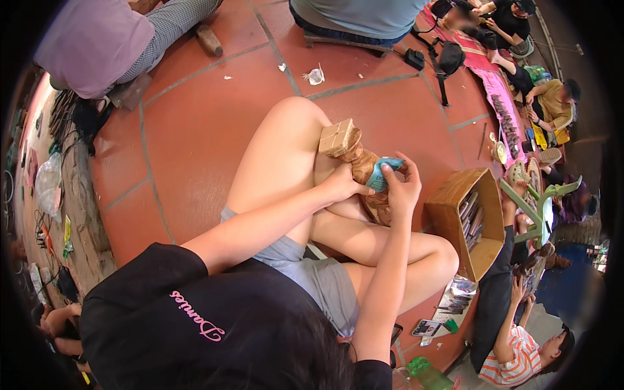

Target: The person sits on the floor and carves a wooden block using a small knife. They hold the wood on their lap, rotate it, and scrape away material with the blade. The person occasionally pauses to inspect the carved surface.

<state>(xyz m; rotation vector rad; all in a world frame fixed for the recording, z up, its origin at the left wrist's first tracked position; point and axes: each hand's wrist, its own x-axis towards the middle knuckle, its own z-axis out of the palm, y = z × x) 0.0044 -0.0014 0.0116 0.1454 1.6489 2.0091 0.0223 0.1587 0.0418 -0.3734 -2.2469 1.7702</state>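
Note:
A carved wooden figurine (pixel 364 164) with a square base (pixel 336 138) lies slantwise over my legs, its base pointing up and away to the left. My left hand (pixel 340 184) is closed around its middle, the thumb reaching toward the right hand. In my right hand (pixel 403 186) a folded blue sheet, which looks like sandpaper (pixel 385 171), is pinched between thumb and fingers and pressed to the wood. The figurine's lower end runs under the right hand and is partly hidden.
A cardboard box (pixel 444 201) holding several thin tools stands right of my knees. Beyond it is a green plastic stool (pixel 538 211). A phone (pixel 426 328) lies near my right thigh. People sit ahead and along the right; a black bag (pixel 450 58) rests on the tiles.

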